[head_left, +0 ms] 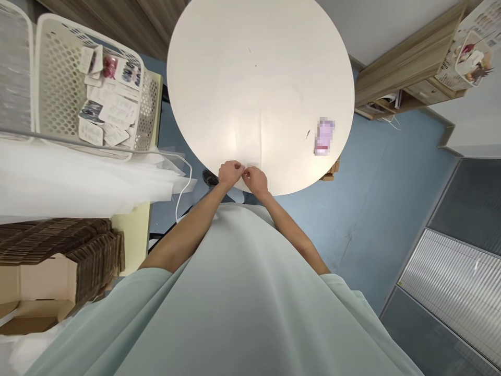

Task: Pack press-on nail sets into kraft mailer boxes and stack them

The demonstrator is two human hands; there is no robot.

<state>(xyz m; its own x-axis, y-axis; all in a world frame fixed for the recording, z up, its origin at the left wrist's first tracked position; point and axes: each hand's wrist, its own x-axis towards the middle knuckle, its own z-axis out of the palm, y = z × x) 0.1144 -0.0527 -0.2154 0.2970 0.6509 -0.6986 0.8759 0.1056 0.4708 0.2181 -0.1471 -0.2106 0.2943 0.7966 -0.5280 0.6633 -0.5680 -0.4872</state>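
Note:
Close together at the near edge of the round white table (219, 78), both my hands have their fingers pinched. A thin, clear plastic film (249, 133) lies flat on the tabletop, stretching away from my fingertips and hard to tell from the white surface. My left hand (230, 173) grips its near end from the left. From the right, my right hand (256, 181) pinches the same end, its fingertips almost touching those of the left. Fingers partly hide the gripped edge, and I cannot make out whether anything is inside the film.
A blurred purple item (324, 137) lies on the table's right side. To the left stand a white perforated basket (58, 78) of small cards, white sheets (78, 180), a white cable (183, 193) and stacked cardboard (94, 250). A wooden cabinet (407, 57) is at right.

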